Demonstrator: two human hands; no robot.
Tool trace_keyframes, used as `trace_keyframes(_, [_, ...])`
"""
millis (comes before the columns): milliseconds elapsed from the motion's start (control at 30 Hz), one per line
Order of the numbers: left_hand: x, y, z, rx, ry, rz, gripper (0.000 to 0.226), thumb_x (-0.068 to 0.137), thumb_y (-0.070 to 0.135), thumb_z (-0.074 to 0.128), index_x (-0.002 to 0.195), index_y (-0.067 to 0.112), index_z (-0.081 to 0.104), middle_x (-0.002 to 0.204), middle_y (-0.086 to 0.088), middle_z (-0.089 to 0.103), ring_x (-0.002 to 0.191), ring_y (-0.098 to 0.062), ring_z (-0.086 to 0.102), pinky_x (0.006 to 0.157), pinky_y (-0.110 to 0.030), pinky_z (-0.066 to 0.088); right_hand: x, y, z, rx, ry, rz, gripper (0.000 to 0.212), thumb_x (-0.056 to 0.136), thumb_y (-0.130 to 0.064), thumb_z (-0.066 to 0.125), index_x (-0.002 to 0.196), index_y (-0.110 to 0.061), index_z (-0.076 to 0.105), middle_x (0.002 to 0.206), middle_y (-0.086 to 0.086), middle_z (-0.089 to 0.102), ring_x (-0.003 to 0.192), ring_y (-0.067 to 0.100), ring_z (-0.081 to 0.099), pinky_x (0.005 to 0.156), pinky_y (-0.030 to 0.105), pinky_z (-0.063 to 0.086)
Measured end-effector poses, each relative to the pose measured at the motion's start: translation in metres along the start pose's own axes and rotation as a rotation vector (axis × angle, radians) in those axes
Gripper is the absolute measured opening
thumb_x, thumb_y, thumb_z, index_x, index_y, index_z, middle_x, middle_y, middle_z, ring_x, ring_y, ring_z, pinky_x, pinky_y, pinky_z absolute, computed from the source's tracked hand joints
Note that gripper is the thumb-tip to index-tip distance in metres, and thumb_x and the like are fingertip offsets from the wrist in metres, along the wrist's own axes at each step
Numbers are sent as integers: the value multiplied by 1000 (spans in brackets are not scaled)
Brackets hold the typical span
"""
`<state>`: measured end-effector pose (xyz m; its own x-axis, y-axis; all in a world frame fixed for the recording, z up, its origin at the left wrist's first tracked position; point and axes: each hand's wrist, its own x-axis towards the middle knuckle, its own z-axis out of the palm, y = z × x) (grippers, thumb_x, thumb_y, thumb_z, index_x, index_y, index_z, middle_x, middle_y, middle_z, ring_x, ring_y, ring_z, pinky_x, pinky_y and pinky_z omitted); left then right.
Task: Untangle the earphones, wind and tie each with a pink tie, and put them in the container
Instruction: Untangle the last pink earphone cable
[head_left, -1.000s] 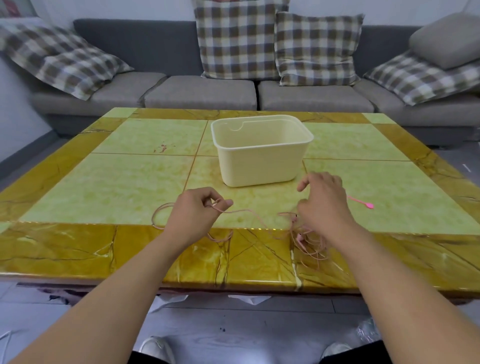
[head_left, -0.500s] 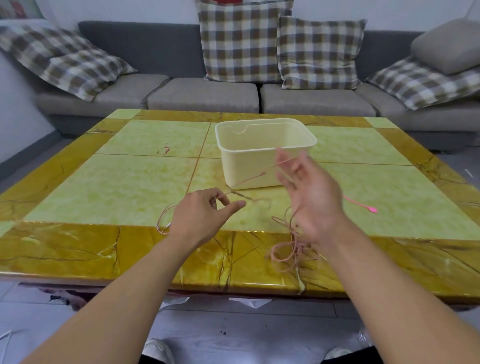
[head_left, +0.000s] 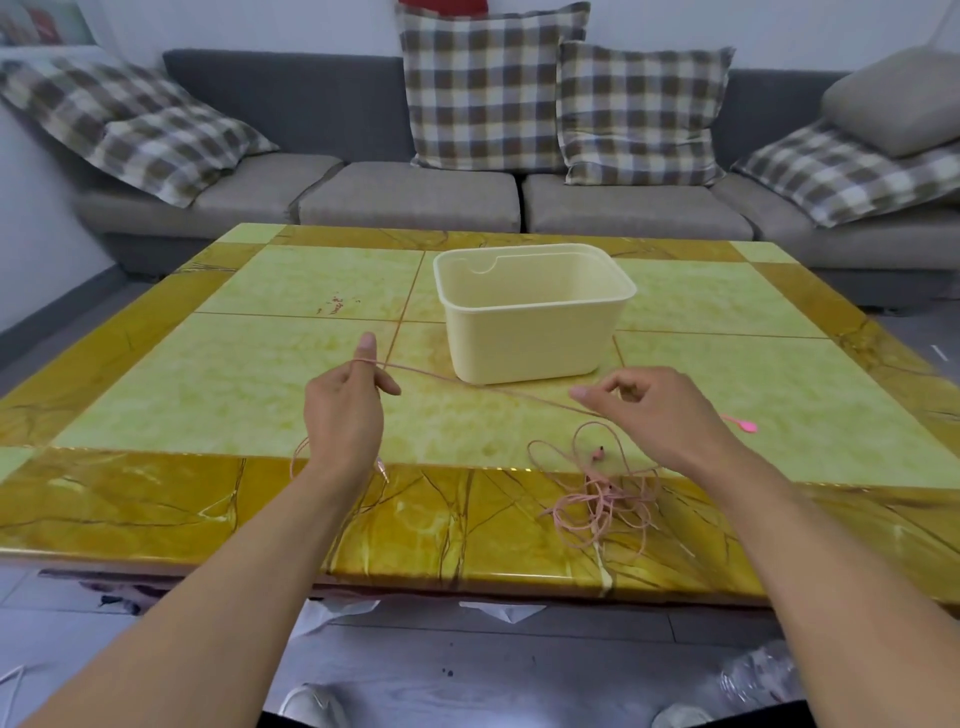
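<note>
The left hand (head_left: 343, 410) is pinching the pink earphone cord (head_left: 483, 387), looped over its forefinger; the right hand (head_left: 654, 410) is apparently pinching the same strand. The tangle (head_left: 602, 501) is lying at the table's (head_left: 218, 374) six o'clock edge. Pulling harder risks tightening knots or dragging it off.

A green and yellow marble-patterned table (head_left: 260, 395) is filling the near scene. Beyond it, a grey sofa (head_left: 415, 197) is running along the far wall, with checked cushions (head_left: 493, 88) leaning on its back and a plain grey cushion (head_left: 893, 98) lying far right.
</note>
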<state>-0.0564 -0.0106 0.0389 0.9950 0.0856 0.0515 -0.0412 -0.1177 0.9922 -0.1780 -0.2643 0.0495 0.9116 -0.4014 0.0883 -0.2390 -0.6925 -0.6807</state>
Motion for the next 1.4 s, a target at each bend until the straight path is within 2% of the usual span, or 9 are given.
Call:
trace_keyframes(167, [-1, 1, 0, -70, -47, -14, 50, 102, 40, 57, 63, 9, 64, 44, 15, 50, 87, -32, 68, 101, -49, 50, 0, -1, 4, -104, -152, -27, 26, 80, -62, 73, 73, -37, 78, 50, -14, 60, 44, 4, 52, 55, 29, 38])
trace_keyframes(267, [-9, 7, -1, -34, -184, 74, 40, 97, 30, 66, 63, 9, 67, 61, -1, 63, 67, -2, 64, 78, -28, 50, 3, 7, 15, 4, 55, 22, 25, 94, -51, 64, 82, -33, 77, 76, -5, 75, 75, 23, 72, 70, 39, 55])
trace_keyframes(500, [-38, 45, -13, 198, -874, 303, 32, 87, 28, 78, 58, 16, 75, 85, -1, 73, 100, -15, 69, 92, -36, 48, 21, 23, 8, 501, 343, 285, 24, 97, -33, 63, 79, -25, 77, 79, -8, 78, 99, 19, 71, 99, 44, 52])
trace_keyframes(633, [-47, 56, -22, 6, -1184, 232, 25, 89, 29, 69, 71, 17, 80, 93, -7, 75, 115, -23, 67, 95, -31, 50, 19, 28, 10, 432, 363, 314, 25, 99, -31, 60, 79, -26, 75, 86, -4, 77, 100, 19, 68, 79, 31, 47])
trace_keyframes(833, [-52, 42, -4, -261, -975, -79, 25, 89, 32, 71, 79, 11, 81, 80, -9, 71, 76, -20, 65, 74, -30, 52, 17, 19, 14, 190, 222, 216, 20, 95, -31, 69, 112, -23, 77, 111, -2, 75, 105, 18, 66, 88, 31, 47])
trace_keyframes(967, [-54, 33, 13, -437, -827, -383, 30, 84, 29, 62, 85, 6, 81, 79, -6, 67, 71, -16, 60, 73, -29, 45, 10, 11, 16, -17, 113, 94, 58, 86, -22, 80, 139, -30, 58, 131, -5, 63, 128, 16, 53, 104, 30, 39])
trace_keyframes(1167, [-46, 19, 30, -602, -639, -542, 27, 96, 24, 60, 97, 3, 77, 90, -9, 71, 80, -21, 68, 80, -30, 53, -23, -39, 24, -202, 291, -444, 22, 81, -19, 83, 98, -26, 73, 96, -14, 69, 98, 10, 55, 85, 22, 37])
trace_keyframes(1267, [-41, 17, 33, -672, -612, -586, 26, 99, 23, 58, 101, 3, 75, 101, -12, 74, 90, -26, 72, 82, -34, 58, -41, -56, 36, 44, 33, -329, 11, 83, -34, 81, 85, -28, 72, 77, -15, 70, 76, 3, 61, 72, 25, 48])
trace_keyframes(1400, [-38, 16, 37, -779, -611, -641, 28, 101, 23, 55, 107, 1, 71, 108, -15, 73, 112, -34, 69, 99, -42, 53, -53, -56, 51, -45, -199, -172, 45, 67, -73, 75, 92, -37, 66, 85, -21, 70, 79, -1, 64, 74, 29, 54])
